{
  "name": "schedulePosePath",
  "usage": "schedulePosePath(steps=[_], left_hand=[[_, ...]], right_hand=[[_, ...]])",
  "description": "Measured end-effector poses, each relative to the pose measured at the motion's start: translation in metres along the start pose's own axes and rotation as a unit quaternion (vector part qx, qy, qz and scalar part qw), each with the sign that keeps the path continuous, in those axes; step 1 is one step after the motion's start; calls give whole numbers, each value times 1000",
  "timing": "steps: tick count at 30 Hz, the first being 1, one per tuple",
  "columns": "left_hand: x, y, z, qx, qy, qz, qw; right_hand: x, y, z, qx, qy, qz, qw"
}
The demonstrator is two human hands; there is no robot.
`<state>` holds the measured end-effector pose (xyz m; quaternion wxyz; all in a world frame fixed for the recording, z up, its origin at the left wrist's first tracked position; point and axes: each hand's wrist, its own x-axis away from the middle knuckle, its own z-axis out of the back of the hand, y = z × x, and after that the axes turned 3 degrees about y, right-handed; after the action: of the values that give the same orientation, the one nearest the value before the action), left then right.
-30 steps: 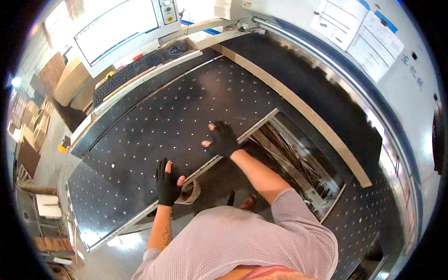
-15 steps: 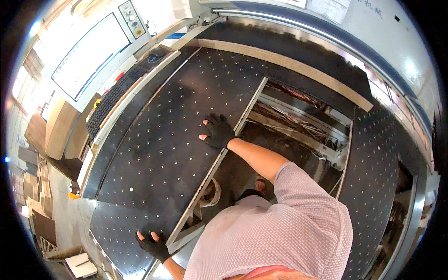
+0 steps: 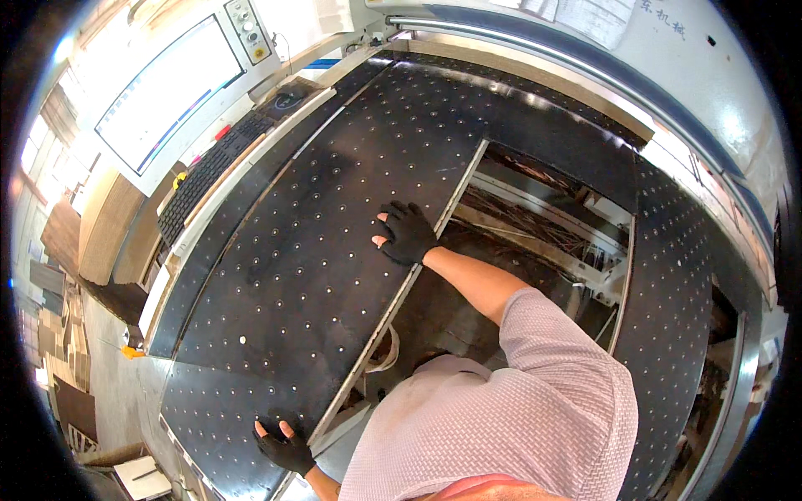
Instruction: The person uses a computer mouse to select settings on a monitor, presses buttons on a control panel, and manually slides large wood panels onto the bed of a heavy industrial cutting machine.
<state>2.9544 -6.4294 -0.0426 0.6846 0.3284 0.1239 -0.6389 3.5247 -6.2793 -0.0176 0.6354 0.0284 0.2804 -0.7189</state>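
Both hands wear black gloves with some bare fingertips. My right hand (image 3: 407, 234) lies flat with fingers apart on the black table top (image 3: 276, 284), near the metal edge that borders an opening. Lower down, my left hand (image 3: 286, 448) rests on the same studded surface by its near edge, thumb and finger stretched out. Neither hand holds anything. A long pale wooden strip (image 3: 576, 96) lies across the far end, against the machine's long roller bar (image 3: 535, 52).
The opening shows cables (image 3: 543, 221) and frame beams beneath. Another studded table section (image 3: 660, 334) stands on the right. At the left are a monitor (image 3: 171, 96), a control panel with knobs (image 3: 248, 32) and a keyboard (image 3: 213, 179). Boards (image 3: 113, 225) stand beyond them.
The wooden strip has moved away from me, up to the roller bar, and the dark area behind it is now mostly covered. My hands keep their flat pose, with slight shift in view.
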Motion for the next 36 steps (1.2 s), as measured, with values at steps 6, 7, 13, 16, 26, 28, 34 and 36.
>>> schedulePosePath(steps=[6, 7, 13, 16, 26, 28, 34, 36], left_hand=[[-2, 2, -2, 2, 8, -12, 1000], [-3, 4, -1, 2, 15, -14, 1000], [-7, 9, 2, 15, -9, 4, 1000], [0, 0, 0, 13, 2, 22, 1000], [-5, 8, 9, 43, 15, 31, 998], [-6, 8, 10, 40, 15, 38, 998], [-5, 9, 4, 13, 9, 67, 998], [-1, 6, 2, 42, 7, 98, 994]], right_hand=[[-1, 4, -7, 3, 47, 17, 999], [0, 2, -5, -4, 51, 18, 999], [-5, 5, -1, -8, 16, 16, 1000], [-6, 3, -6, -28, -21, 3, 999], [-2, -4, 9, -42, 40, 45, 997], [-4, 3, 0, -40, 48, 67, 996], [-78, 28, -21, -166, 0, 54, 985], [-125, 28, -23, -193, 29, 72, 978]])
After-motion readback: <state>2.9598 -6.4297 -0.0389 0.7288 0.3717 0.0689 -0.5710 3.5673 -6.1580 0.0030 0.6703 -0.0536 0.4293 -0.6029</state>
